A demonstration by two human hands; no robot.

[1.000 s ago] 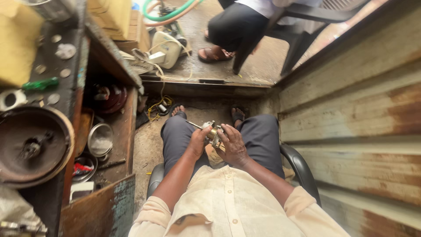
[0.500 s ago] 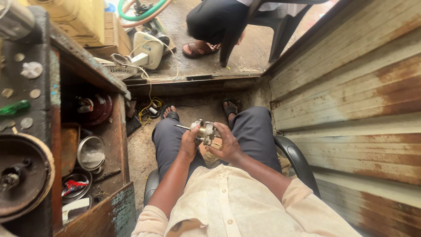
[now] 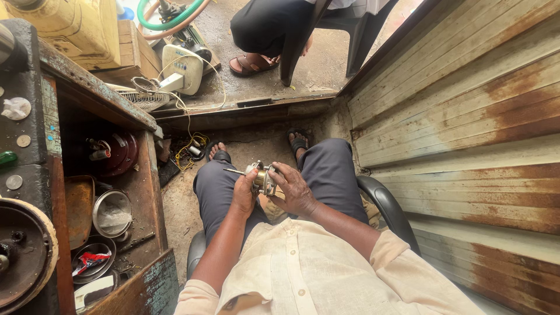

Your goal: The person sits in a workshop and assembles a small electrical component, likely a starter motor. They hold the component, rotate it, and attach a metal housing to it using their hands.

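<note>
Unmoved in lap | motor part (image 3: pixel 261 178) between both hands' fingers (image 3: pixel 279 178), seemingly gripped

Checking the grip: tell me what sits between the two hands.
Head view: a small metal motor part with protruding shaft sits between left hand and right hand; both hold it.

Both bare forearms reached forward from short cream sleeves and met over the lap, elbows bent and held close to the trunk. The left hand (image 3: pixel 244 195) was curled with its knuckles up and fingers wrapped inward in a closed grip, while the right hand (image 3: pixel 294 191) lay just beside it — back of the hand turned up, fingers spread and bent toward the left. The two hands sat close together above the thighs — wrists nearly level.
</note>
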